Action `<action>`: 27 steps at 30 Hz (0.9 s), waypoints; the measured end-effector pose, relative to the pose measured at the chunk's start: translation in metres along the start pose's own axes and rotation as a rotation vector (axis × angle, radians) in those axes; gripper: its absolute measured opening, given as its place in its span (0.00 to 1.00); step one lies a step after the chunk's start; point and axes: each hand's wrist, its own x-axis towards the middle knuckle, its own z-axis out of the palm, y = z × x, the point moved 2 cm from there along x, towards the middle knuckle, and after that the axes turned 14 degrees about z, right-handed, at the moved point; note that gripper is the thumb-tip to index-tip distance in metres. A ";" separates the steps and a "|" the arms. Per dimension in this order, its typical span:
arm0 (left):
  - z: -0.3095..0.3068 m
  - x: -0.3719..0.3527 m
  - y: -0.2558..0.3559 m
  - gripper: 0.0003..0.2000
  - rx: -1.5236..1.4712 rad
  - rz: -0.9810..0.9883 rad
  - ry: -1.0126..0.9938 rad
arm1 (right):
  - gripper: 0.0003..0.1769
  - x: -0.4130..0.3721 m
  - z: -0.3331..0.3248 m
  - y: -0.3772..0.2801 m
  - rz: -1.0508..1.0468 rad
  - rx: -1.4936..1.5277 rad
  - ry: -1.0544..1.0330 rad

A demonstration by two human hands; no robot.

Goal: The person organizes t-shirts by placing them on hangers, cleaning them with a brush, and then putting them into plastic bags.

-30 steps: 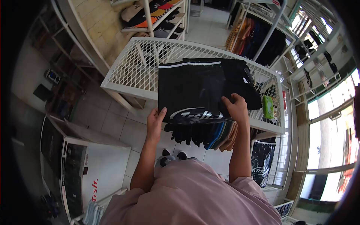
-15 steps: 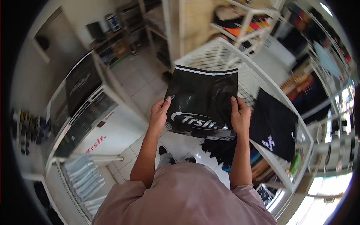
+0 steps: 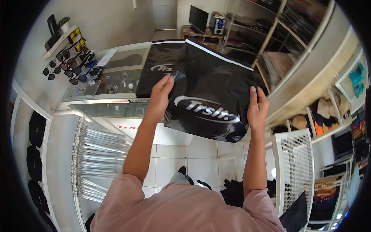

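Observation:
A glossy black plastic bag (image 3: 210, 83) with a white edge strip and an oval "Trslt." logo is held up in front of the body. My left hand (image 3: 161, 94) pinches its left side, thumb on the front. On the right side, my right hand (image 3: 257, 106) grips the bag between thumb and fingers. Behind it, a second black bag (image 3: 152, 75) with a similar logo lies on the glass display counter (image 3: 112, 91), partly covered by the held bag.
Sunglasses (image 3: 69, 67) stand on a rack at the counter's left end. White hangers (image 3: 100, 158) hang at lower left. A monitor (image 3: 198, 18) and a speaker (image 3: 219, 25) are at the back. To the right is a white grid rack (image 3: 295, 162) with dark cloth.
The view has swung left towards the glass counter. Both hands still hold the bag, which now tilts down to the right and overlaps the bag on the counter.

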 end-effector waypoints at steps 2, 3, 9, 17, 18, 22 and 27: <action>-0.031 0.039 -0.002 0.22 0.053 0.028 0.033 | 0.19 0.039 0.048 -0.010 -0.048 0.002 -0.044; -0.049 0.061 -0.011 0.22 0.056 0.026 0.079 | 0.19 0.059 0.073 -0.012 -0.073 0.029 -0.074; -0.115 0.177 -0.050 0.18 0.195 0.035 0.119 | 0.20 0.176 0.206 0.018 0.081 -0.062 -0.199; -0.180 0.219 -0.144 0.18 0.963 -0.018 0.174 | 0.28 0.218 0.307 0.118 0.210 -0.414 -0.150; -0.181 0.215 -0.147 0.18 1.048 -0.021 0.179 | 0.28 0.212 0.312 0.125 0.220 -0.464 -0.121; -0.185 0.206 -0.151 0.17 1.182 -0.033 0.171 | 0.28 0.193 0.314 0.116 0.260 -0.536 -0.141; -0.184 0.202 -0.143 0.18 1.149 -0.071 0.123 | 0.27 0.192 0.313 0.124 0.224 -0.555 -0.138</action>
